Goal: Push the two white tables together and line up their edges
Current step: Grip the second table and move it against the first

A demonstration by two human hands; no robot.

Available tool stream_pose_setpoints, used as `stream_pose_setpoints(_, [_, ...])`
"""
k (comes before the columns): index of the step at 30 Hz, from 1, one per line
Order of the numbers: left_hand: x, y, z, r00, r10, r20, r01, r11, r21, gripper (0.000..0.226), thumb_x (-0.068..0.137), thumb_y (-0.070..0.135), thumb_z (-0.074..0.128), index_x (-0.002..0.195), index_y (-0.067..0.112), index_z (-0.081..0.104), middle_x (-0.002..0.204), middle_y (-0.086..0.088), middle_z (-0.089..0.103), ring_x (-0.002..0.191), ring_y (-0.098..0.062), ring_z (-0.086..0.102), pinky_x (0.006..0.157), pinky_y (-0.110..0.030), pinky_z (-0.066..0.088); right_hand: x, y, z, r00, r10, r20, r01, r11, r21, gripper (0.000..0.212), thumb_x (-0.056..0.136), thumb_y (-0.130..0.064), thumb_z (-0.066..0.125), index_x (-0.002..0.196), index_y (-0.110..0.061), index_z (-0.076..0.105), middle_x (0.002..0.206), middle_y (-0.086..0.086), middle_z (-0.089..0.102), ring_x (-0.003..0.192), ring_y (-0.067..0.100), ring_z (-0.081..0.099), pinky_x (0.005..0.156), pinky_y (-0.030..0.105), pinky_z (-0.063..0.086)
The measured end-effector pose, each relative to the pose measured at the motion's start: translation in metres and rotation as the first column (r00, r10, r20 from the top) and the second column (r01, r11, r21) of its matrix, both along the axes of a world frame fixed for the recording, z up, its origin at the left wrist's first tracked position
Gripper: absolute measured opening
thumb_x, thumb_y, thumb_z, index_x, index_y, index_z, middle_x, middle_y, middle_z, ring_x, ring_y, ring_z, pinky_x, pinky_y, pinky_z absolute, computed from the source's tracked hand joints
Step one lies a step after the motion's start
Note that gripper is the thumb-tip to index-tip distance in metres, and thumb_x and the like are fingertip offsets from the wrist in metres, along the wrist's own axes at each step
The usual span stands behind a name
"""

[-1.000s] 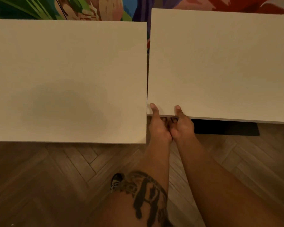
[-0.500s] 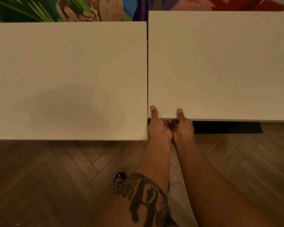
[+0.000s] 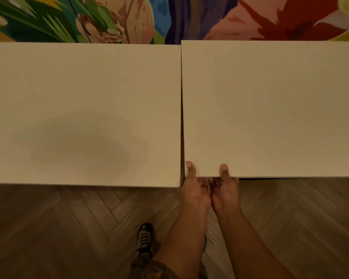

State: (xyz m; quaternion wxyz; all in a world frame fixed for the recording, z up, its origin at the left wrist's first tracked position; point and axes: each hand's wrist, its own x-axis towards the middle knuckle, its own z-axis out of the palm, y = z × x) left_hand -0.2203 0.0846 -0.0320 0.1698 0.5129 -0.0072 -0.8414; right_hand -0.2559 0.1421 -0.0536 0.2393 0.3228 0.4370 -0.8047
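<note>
Left hand point(image 3: 195, 190) and right hand point(image 3: 225, 189) both grip right table point(image 3: 270, 107) at its near-left corner, thumbs on top; narrow seam separates it from left table point(image 3: 79, 97), whose near edge sits nearer; wood floor point(image 3: 69, 228) open.

Both hands point(image 3: 210, 190) side by side, fingers apparently curled

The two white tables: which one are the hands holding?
The right table. The left hand and the right hand grip its near edge at the corner by the seam; the left table is untouched.
</note>
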Motion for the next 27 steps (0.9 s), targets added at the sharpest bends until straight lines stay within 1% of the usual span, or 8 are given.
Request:
stream_pose_setpoints(2, [-0.001, 0.000, -0.001, 1.000, -0.003, 0.001, 0.003, 1.000, 0.009, 0.055, 0.087, 0.045, 0.078, 0.118, 0.000, 0.072, 0.110, -0.025, 0.079, 0.096, -0.034, 0.077, 0.067, -0.038, 0.066, 0.000, -0.001, -0.002, 1.000, 0.000, -0.003, 0.000, 1.000, 0.001, 0.048, 0.096, -0.018, 0.071, 0.141, -0.015, 0.053, 0.133, 0.021, 0.067, 0.116, 0.035, 0.070, 0.097, 0.053, 0.058])
stream_pose_setpoints(4, [-0.003, 0.000, 0.001, 1.000, -0.009, -0.005, 0.009, 1.000, 0.014, 0.056, 0.087, 0.046, 0.076, 0.121, 0.000, 0.071, 0.113, -0.025, 0.078, 0.101, -0.036, 0.076, 0.074, -0.043, 0.065, 0.002, -0.003, -0.005, 1.000, -0.002, -0.005, 0.002, 1.000, -0.007, 0.048, 0.096, -0.020, 0.071, 0.141, -0.016, 0.053, 0.134, 0.020, 0.067, 0.118, 0.036, 0.069, 0.100, 0.055, 0.055])
stream_pose_setpoints(7, [-0.002, 0.001, 0.006, 0.998, -0.007, -0.056, 0.009, 0.999, 0.038, 0.057, 0.090, 0.045, 0.074, 0.122, -0.002, 0.070, 0.103, -0.026, 0.080, 0.082, -0.035, 0.081, 0.058, -0.043, 0.065, 0.003, -0.006, -0.005, 1.000, 0.004, 0.022, -0.003, 0.999, -0.032, 0.051, 0.096, -0.026, 0.072, 0.142, -0.013, 0.055, 0.135, 0.023, 0.066, 0.122, 0.041, 0.066, 0.107, 0.061, 0.048])
stream_pose_setpoints(10, [-0.001, 0.000, 0.010, 0.998, -0.009, -0.055, 0.011, 0.999, 0.044, 0.060, 0.089, 0.046, 0.074, 0.124, -0.003, 0.069, 0.112, -0.029, 0.078, 0.090, -0.038, 0.080, 0.064, -0.046, 0.065, 0.005, -0.006, -0.002, 0.999, 0.028, 0.031, -0.026, 0.999, -0.038, 0.053, 0.094, -0.028, 0.073, 0.140, -0.008, 0.056, 0.133, 0.026, 0.066, 0.121, 0.043, 0.066, 0.108, 0.063, 0.047])
stream_pose_setpoints(13, [0.000, -0.001, 0.016, 0.999, -0.011, -0.031, 0.012, 0.999, 0.048, 0.058, 0.089, 0.044, 0.075, 0.120, -0.004, 0.070, 0.102, -0.027, 0.080, 0.077, -0.036, 0.080, 0.053, -0.042, 0.064, 0.007, -0.005, 0.000, 1.000, 0.029, 0.007, -0.029, 0.999, -0.039, 0.050, 0.095, -0.027, 0.073, 0.138, -0.009, 0.056, 0.132, 0.026, 0.067, 0.119, 0.043, 0.067, 0.106, 0.063, 0.048])
stream_pose_setpoints(18, [0.005, -0.001, 0.020, 0.999, -0.032, -0.033, 0.034, 0.997, 0.063, 0.049, 0.092, 0.043, 0.072, 0.112, -0.002, 0.072, 0.087, -0.024, 0.081, 0.067, -0.033, 0.080, 0.049, -0.041, 0.063, 0.012, -0.002, 0.002, 1.000, 0.017, 0.005, -0.017, 1.000, -0.026, 0.052, 0.096, -0.027, 0.071, 0.141, -0.007, 0.054, 0.133, 0.028, 0.065, 0.124, 0.045, 0.063, 0.109, 0.063, 0.046])
stream_pose_setpoints(23, [0.015, 0.010, 0.013, 0.999, -0.045, 0.009, 0.044, 0.994, 0.097, 0.050, 0.091, 0.042, 0.074, 0.114, -0.003, 0.073, 0.094, -0.024, 0.081, 0.082, -0.035, 0.078, 0.051, -0.036, 0.063, 0.025, 0.011, -0.003, 0.999, 0.027, 0.046, -0.025, 0.999, -0.036, 0.052, 0.096, -0.029, 0.070, 0.141, -0.008, 0.055, 0.135, 0.027, 0.065, 0.123, 0.043, 0.064, 0.111, 0.062, 0.044])
stream_pose_setpoints(27, [0.009, 0.001, 0.015, 1.000, -0.027, -0.014, 0.028, 0.994, 0.104, 0.052, 0.090, 0.042, 0.075, 0.113, -0.004, 0.071, 0.083, -0.025, 0.081, 0.065, -0.035, 0.079, 0.046, -0.042, 0.062, 0.021, 0.002, -0.002, 0.998, 0.035, 0.046, -0.033, 0.999, -0.026, 0.051, 0.094, -0.029, 0.072, 0.138, -0.008, 0.056, 0.131, 0.027, 0.067, 0.119, 0.043, 0.067, 0.108, 0.063, 0.047])
